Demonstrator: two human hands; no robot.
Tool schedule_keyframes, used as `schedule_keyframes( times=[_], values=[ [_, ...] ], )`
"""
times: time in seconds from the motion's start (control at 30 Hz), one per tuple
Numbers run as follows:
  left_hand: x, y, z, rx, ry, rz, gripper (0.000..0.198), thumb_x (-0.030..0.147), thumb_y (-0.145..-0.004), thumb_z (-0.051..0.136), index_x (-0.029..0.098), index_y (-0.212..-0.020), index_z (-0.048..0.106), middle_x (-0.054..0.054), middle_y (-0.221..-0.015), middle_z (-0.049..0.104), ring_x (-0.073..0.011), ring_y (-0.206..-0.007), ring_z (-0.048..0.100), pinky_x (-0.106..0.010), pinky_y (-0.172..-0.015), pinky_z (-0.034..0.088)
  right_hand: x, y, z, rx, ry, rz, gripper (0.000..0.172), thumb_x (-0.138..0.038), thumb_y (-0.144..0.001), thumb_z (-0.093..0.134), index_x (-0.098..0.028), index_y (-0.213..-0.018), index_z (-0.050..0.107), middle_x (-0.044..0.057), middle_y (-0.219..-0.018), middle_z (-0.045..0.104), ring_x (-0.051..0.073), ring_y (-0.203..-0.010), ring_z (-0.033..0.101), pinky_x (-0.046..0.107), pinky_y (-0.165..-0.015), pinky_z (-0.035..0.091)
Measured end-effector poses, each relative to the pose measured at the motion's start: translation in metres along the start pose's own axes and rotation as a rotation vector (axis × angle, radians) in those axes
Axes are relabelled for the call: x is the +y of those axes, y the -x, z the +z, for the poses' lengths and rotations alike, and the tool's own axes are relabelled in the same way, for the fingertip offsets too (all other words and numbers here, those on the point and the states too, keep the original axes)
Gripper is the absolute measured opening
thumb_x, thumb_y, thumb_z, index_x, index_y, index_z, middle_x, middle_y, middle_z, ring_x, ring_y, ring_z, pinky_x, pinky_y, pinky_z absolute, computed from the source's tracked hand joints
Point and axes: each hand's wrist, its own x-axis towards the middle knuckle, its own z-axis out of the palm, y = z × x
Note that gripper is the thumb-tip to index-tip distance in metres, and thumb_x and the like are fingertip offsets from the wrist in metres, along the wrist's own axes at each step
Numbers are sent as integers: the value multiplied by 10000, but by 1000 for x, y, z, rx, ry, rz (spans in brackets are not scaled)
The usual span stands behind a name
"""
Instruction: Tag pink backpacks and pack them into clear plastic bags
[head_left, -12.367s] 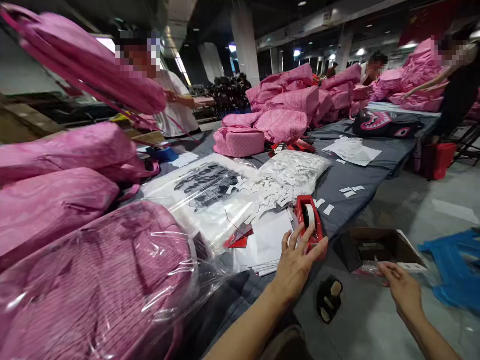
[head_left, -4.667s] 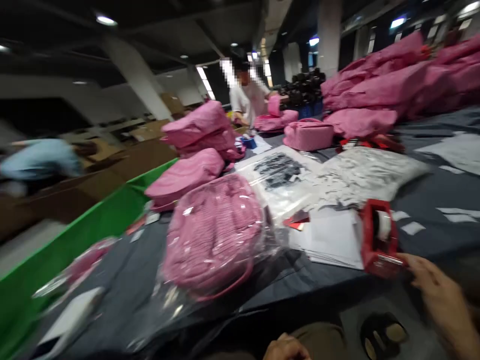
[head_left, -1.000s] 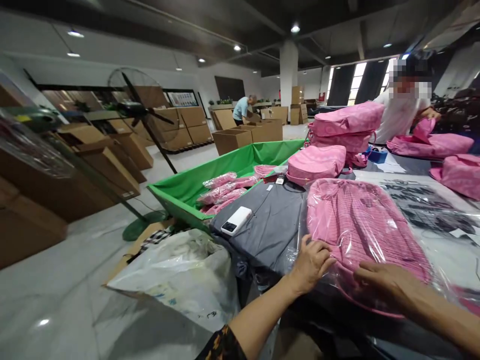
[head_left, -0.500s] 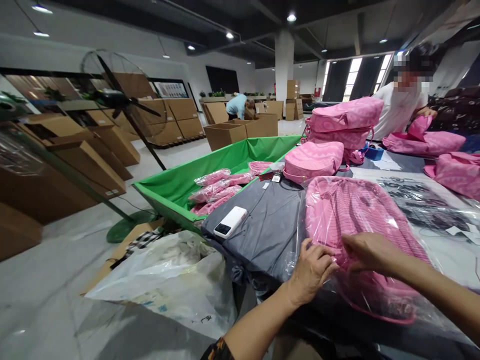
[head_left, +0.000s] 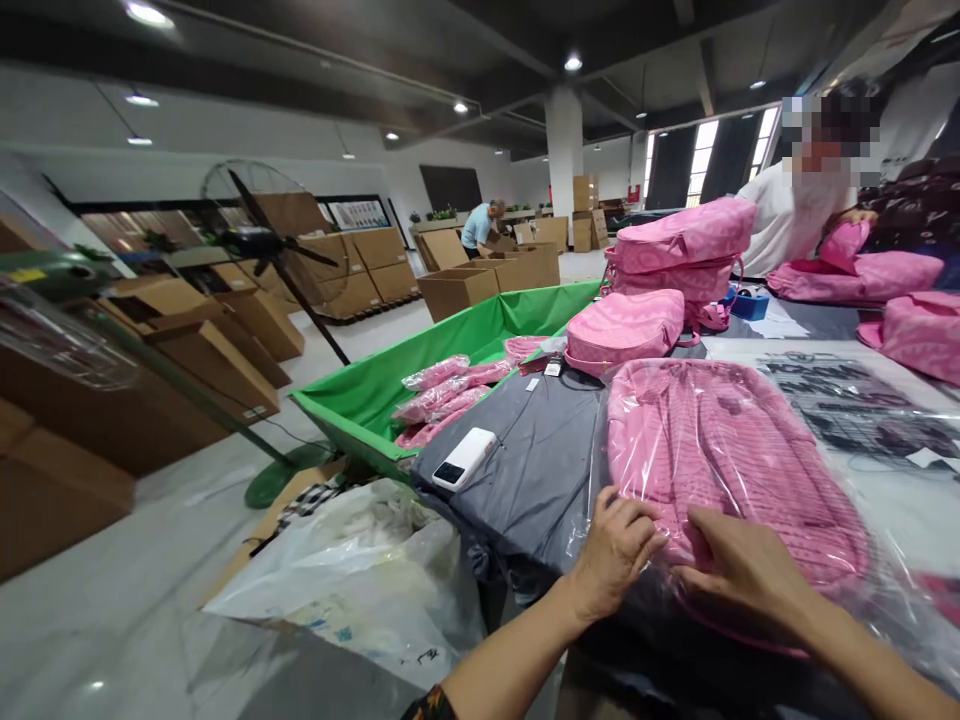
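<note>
A pink backpack in a clear plastic bag [head_left: 720,460] lies on the grey-covered table [head_left: 540,470] in front of me. My left hand [head_left: 619,550] rests at the bag's near left edge, fingers curled onto the plastic. My right hand [head_left: 739,565] presses on the bag's near end just beside it, fingers bent and gripping the film. Both hands touch the same bagged backpack.
A white power bank [head_left: 465,459] lies at the table's left corner. A green bin [head_left: 420,370] holds several bagged pink items. More pink backpacks [head_left: 675,260] stack behind; a person in white [head_left: 795,220] works there. A white plastic sack [head_left: 360,570], a standing fan [head_left: 262,240] and cardboard boxes [head_left: 217,350] are to the left.
My right hand slid down from the backpack's middle to its near end, next to my left hand. The view shifted slightly.
</note>
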Motion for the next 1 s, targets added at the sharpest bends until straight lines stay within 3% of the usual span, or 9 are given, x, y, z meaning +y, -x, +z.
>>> schedule_keyframes(
  times=[0.1,0.23,0.3,0.37,0.47,0.57,0.67,0.8,1.0],
  values=[
    [0,1,2,-35,15,-18,228,320,-1028,495,204,-925,662,-21,-1052,752,-156,-975,681,-439,-1108,362,-5,-23,3,-142,-27,79,357,-408,-664,766,-234,-648,455,9,-622,575,206,-604,567,296,-558,222],
    [-1,0,4,-60,42,-66,231,304,-1031,485,206,-913,657,-27,-1067,754,-157,-991,682,-448,-1124,341,5,-40,-3,-178,-174,74,568,-506,-489,879,-229,-546,387,-30,-519,440,177,-554,499,289,-560,259],
    [-1,-2,3,-81,45,-76,223,299,-1027,495,202,-902,653,-29,-1067,753,-163,-1004,681,-461,-1132,325,15,-39,-13,-158,-246,79,572,-643,-586,794,-225,-560,404,-34,-518,442,146,-529,468,273,-537,292],
    [-2,-7,-1,-127,53,-82,202,306,-1017,521,205,-906,657,-26,-1072,754,-166,-1025,678,-471,-1147,304,28,-29,-27,-9,-461,150,588,-786,-734,580,-229,-619,433,-34,-529,447,123,-486,425,258,-491,315],
    [-2,-13,-8,-209,86,-101,184,321,-1007,549,218,-917,671,-14,-1106,750,-164,-1062,673,-481,-1171,268,42,-3,-43,388,-750,232,600,-807,-838,416,-223,-770,537,-19,-570,499,131,-461,438,269,-454,367],
    [-2,-16,-10,-239,94,-131,198,328,-1009,544,217,-923,683,-13,-1113,747,-167,-1071,670,-482,-1174,262,30,22,-29,574,-447,27,474,-654,-912,492,-210,-952,654,57,-742,668,192,-605,606,312,-566,482],
    [0,-15,-9,-233,68,-132,216,325,-1020,518,212,-949,687,-20,-1109,745,-168,-1070,664,-465,-1169,270,1,29,16,681,91,-175,323,-416,-960,507,-177,-1104,670,125,-971,739,266,-842,687,372,-711,521],
    [2,-15,-8,-259,8,-124,204,310,-1021,510,203,-1007,683,-34,-1108,745,-171,-1064,660,-442,-1155,287,-11,18,64,782,455,-218,304,-199,-935,474,-98,-1162,649,174,-1104,737,286,-987,687,408,-845,497],
    [-2,-26,-13,-335,-6,-128,255,383,-1009,527,206,-930,693,-35,-1065,755,-186,-1048,658,-448,-1154,268,13,15,39,807,345,-247,374,-421,-971,469,-189,-1214,635,116,-1143,732,271,-996,681,390,-834,491]
  ],
)
